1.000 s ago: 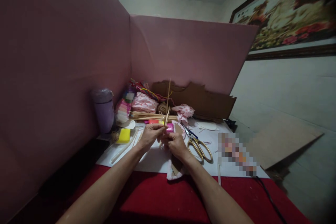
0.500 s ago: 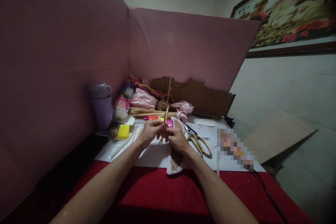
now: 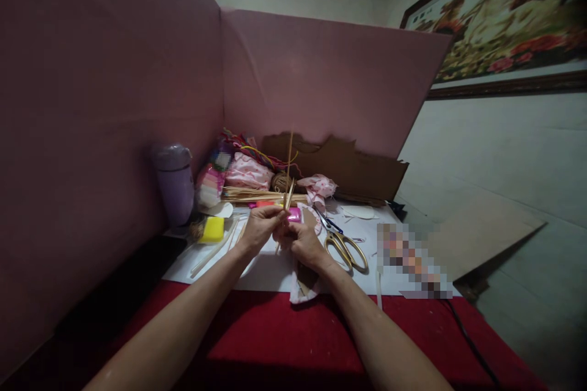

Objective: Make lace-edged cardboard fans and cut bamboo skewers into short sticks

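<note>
A few thin wooden sticks (image 3: 289,186) stand nearly upright between my hands, one reaching well above the others. My left hand (image 3: 263,224) is closed, pinching them from the left. Against it my right hand (image 3: 298,239) is closed around their lower part; its fingers partly hide what they grip. Beneath my right hand lies a piece of cardboard edged with pink-and-white cloth (image 3: 305,284). Gold-handled scissors (image 3: 346,250) rest just to the right, beside a dark-handled tool (image 3: 331,221).
Behind are a bundle of sticks (image 3: 247,195), a twine ball (image 3: 283,182), pink cloth (image 3: 250,171) and torn cardboard (image 3: 339,165). A purple bottle (image 3: 175,186) and yellow block (image 3: 213,230) stand left. A blurred-out object with a black cord (image 3: 472,342) lies right.
The tall stick has swung slightly left to nearly vertical, and the shorter ones now fan apart from it. My right hand's fingers have curled more around the lower ends.
</note>
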